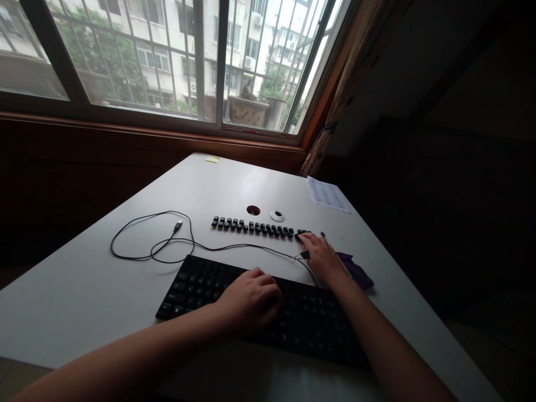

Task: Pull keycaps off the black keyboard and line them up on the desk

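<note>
A black keyboard point(201, 285) lies across the near part of the desk, its top row of keys looking bare. My left hand point(255, 296) rests on its middle with the fingers curled under; whatever they hold, if anything, is hidden. Beyond the keyboard, loose black keycaps point(251, 226) stand in a double row. At the right end of that row, my right hand point(320, 254) reaches out with fingers stretched, the fingertips touching the last few keycaps point(302, 232). A small black piece point(305, 254) sits beside that hand, near the keyboard's cable point(247, 244).
The cable loops at left, ending in a USB plug point(178, 226). Behind the keycaps are a round desk hole point(253, 210) and a white ring cover point(277, 216). A purple cloth point(355, 271) lies at right, a printed sheet point(329, 195) farther back, and a yellow note point(213, 159) at the far edge.
</note>
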Available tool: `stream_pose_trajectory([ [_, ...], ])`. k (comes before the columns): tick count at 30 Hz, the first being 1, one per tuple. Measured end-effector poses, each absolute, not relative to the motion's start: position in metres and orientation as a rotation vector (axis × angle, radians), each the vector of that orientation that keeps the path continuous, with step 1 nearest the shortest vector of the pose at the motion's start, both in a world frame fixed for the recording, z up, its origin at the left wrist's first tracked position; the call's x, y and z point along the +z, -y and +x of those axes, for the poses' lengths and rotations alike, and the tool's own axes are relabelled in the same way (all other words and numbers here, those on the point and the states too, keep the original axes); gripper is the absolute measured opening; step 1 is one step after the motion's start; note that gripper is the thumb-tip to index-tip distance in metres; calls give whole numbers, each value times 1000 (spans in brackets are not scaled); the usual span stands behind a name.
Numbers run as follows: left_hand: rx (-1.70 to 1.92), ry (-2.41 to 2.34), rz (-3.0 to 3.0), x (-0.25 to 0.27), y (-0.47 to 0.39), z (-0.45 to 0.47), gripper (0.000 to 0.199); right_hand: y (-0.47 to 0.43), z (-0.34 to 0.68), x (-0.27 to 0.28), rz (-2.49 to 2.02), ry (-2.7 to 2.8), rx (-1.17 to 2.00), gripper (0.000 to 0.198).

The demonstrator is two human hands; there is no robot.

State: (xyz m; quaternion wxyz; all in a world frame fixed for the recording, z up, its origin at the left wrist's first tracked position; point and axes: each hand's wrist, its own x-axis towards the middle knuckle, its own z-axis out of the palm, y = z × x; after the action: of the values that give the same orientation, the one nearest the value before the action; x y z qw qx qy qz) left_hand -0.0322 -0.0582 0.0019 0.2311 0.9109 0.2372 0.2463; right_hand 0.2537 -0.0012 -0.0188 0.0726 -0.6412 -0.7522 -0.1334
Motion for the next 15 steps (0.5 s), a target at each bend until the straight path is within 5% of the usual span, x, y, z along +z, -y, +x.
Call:
stream_pose_trajectory([
  [15, 680, -646, 2509, 1, 59, -33, 11, -11, 234, -19, -1880, 2181, -423, 50],
])
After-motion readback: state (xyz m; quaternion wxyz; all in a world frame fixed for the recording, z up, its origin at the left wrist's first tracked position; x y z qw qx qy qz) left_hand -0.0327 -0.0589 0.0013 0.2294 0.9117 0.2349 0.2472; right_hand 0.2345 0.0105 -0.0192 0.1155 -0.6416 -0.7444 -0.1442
